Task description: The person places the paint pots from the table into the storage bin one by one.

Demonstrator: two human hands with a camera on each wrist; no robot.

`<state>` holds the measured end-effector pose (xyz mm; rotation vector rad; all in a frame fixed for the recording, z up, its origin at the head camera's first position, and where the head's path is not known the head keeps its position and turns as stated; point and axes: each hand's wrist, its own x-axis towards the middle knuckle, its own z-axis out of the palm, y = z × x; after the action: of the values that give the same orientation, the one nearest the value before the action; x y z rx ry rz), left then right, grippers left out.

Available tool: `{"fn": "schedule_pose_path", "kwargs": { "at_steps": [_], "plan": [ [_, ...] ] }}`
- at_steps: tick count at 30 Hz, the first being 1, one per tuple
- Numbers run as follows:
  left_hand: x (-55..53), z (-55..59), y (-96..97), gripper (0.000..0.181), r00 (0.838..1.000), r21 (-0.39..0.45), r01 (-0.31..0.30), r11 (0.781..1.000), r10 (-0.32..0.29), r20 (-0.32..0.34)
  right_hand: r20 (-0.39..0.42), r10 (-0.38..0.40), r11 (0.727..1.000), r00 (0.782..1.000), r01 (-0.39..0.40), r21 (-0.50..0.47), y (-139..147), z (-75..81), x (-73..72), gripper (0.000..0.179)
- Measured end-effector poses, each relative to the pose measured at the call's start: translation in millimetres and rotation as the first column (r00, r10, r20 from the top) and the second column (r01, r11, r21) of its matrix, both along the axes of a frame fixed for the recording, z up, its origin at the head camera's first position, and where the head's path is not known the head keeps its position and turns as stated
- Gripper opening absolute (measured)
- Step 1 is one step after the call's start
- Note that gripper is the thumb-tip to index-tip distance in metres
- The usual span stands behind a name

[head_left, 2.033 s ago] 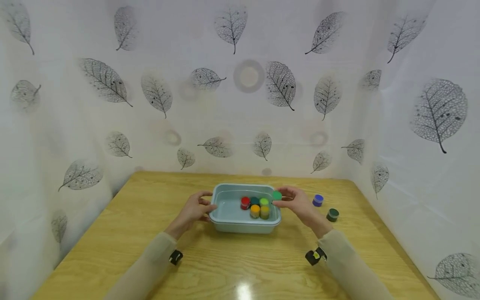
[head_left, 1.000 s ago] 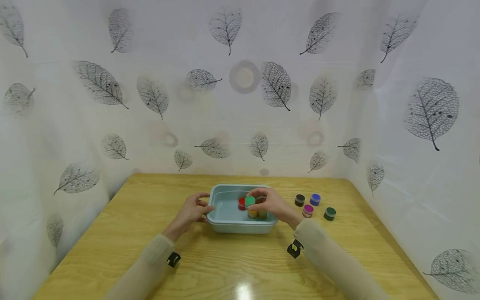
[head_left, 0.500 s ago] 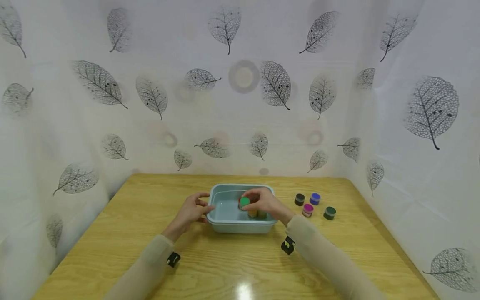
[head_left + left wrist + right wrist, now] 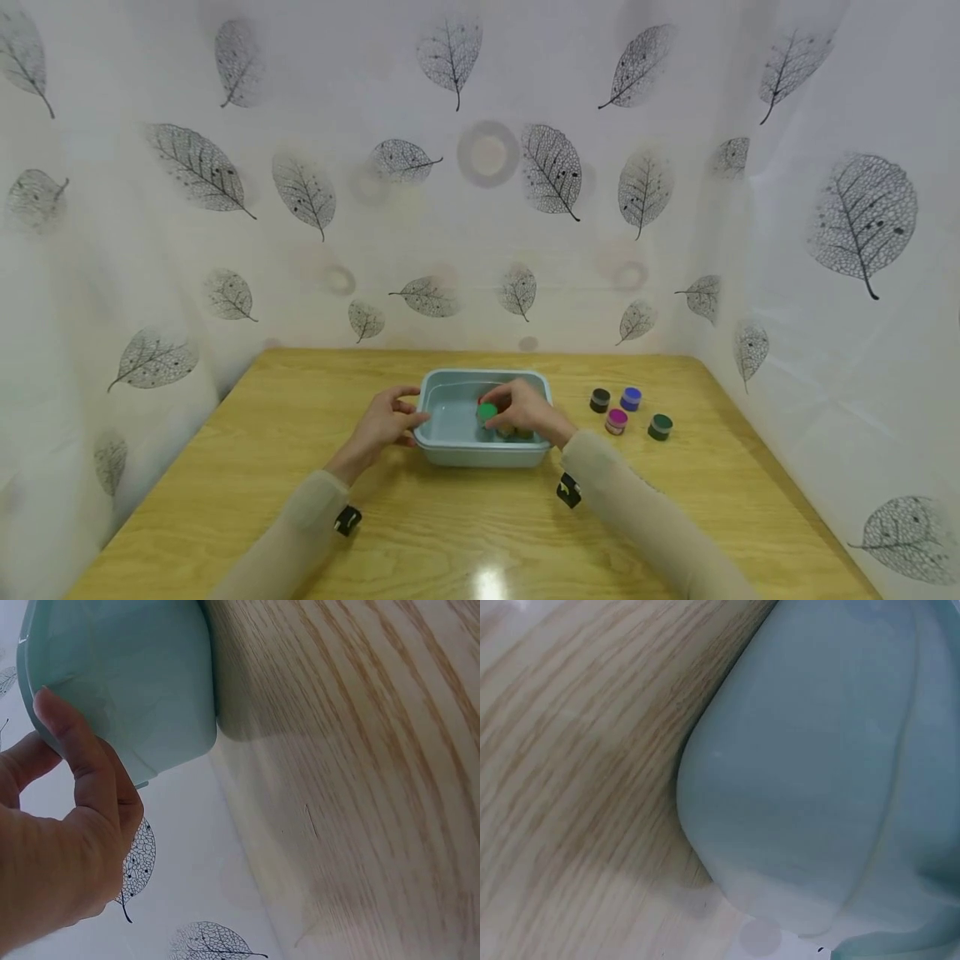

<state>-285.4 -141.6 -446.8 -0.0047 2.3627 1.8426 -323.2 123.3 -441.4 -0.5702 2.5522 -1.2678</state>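
A light blue plastic basin (image 4: 482,457) stands on the wooden table in the head view. My left hand (image 4: 381,423) holds its left rim, and the left wrist view shows thumb and fingers of the hand (image 4: 82,802) pinching the basin's edge (image 4: 135,690). Inside the basin, my right hand (image 4: 522,408) pinches a small paint jar with a green lid (image 4: 487,412). Behind it peeks a bit of a red lid (image 4: 481,401). Other jars in there are mostly hidden by the right hand. In the right wrist view only the basin's outer wall (image 4: 795,765) shows, not the hand.
To the right of the basin stand a black jar (image 4: 600,400), a blue-purple jar (image 4: 631,398), a magenta jar (image 4: 617,421) and a dark green jar (image 4: 660,427). A leaf-patterned curtain (image 4: 480,233) hangs behind the wooden table (image 4: 450,533).
My right hand has carried the green-lidded jar from the basin's right rim leftward and down into the basin, uncovering the black and magenta jars. The left hand has stayed on the rim.
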Motion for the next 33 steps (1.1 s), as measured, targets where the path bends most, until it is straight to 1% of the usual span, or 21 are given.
{"fn": "schedule_pose_path", "kwargs": {
  "at_steps": [5,16,23,29,33],
  "plan": [
    [2.0,0.7,1.2,0.053,1.000,0.001,-0.005,1.000,0.005,-0.003,-0.037,0.006,0.999,0.999,-0.005,0.038,-1.5,-1.2,0.3,0.031],
    [0.2,-1.3,0.8,0.052,1.000,0.000,-0.006,1.000,0.006,0.002,-0.044,0.019,0.996,0.999,-0.015,0.091,-1.6,-4.6,-5.6,0.036],
    [1.1,-1.5,0.5,0.052,1.000,0.001,-0.015,1.000,0.015,0.004,-0.058,0.062,0.991,0.996,-0.055,0.124,-1.6,-8.1,-9.7,0.036],
    [-0.6,-1.2,1.3,0.052,1.000,-0.009,-0.009,1.000,0.009,0.004,-0.057,0.053,0.989,0.997,-0.044,0.142,-2.1,-8.2,-9.8,0.037],
    [-0.5,-1.2,1.9,0.052,1.000,-0.005,-0.016,1.000,0.016,0.007,-0.062,0.071,0.986,0.996,-0.061,0.152,-3.1,-6.0,-8.3,0.039]
  ]
}}
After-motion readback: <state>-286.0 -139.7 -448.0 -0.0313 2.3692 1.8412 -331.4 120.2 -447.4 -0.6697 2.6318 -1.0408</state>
